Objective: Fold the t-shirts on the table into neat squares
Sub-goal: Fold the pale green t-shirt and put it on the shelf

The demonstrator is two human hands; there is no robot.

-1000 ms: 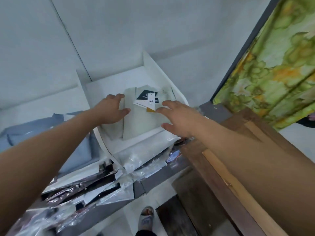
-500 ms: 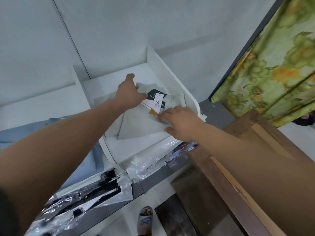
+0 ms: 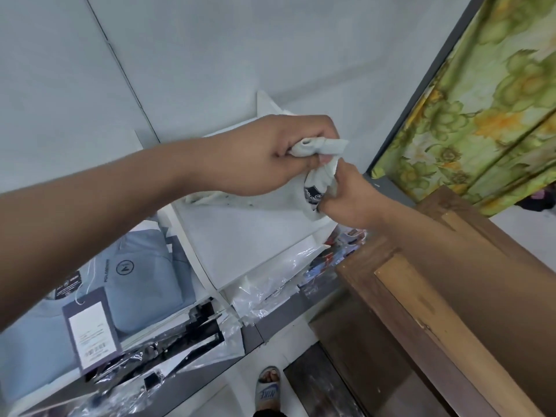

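Cloth of the pale t-shirt (image 3: 328, 145) is bunched into a soft, wrinkled lump, held up above the white board (image 3: 255, 245) near the wall (image 3: 210, 55). The fabric is a very light grey-green, matte and thin, and it twists into rope-like folds between the two hands. The left hand (image 3: 270, 155) has its fingers curled tight around the upper part of the lump, so a rounded end of cloth sticks out to the right of the fist. The right hand (image 3: 352, 197) pinches the lower part, just beside a dark label (image 3: 313, 192) with white letters. A loose edge of the same cloth trails down below the left hand and seems to touch the board.

The board is flat, smooth and white, with a raised panel at its far side. To the left lies a folded blue t-shirt (image 3: 141, 275) with a round printed mark, and a stiff rectangular hang tag (image 3: 90, 326) rests on it. Clear plastic bags (image 3: 270, 284), shiny and crumpled, lie along the near edge. At the right stands a wooden cabinet (image 3: 436, 296) with a worn brown surface, and behind it hangs a green flowered curtain (image 3: 496, 100). A sandal (image 3: 267, 386) shows on the floor below.
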